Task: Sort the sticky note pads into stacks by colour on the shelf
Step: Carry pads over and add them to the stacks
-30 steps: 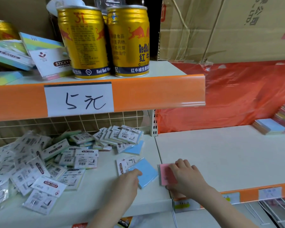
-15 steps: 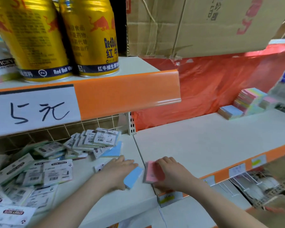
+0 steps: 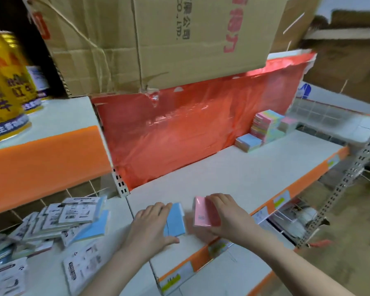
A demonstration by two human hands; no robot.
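My left hand [image 3: 151, 228] holds a blue sticky note pad [image 3: 176, 221] low over the white shelf [image 3: 222, 174], fingers across its top and thumb at its near edge. Just to the right, my right hand [image 3: 228, 216] grips a pink pad [image 3: 200, 214], which is tilted up on its side. Both pads are near the shelf's front edge, a small gap apart. At the far right end stand a low blue stack [image 3: 248, 143], a tall stack of mixed pastel pads [image 3: 267, 124] and a pink stack [image 3: 287, 122].
A heap of wrapped pads [image 3: 68, 216] covers the left shelf section. Gold cans [image 3: 4, 99] stand on the upper left shelf. A cardboard box [image 3: 158, 39] and red plastic sheet [image 3: 190, 124] back the shelf. A perforated metal upright [image 3: 350, 178] stands at right.
Both hands have moved right with their pads, off the left shelf section onto the right one. The view has swung right, bringing the sorted stacks into sight.
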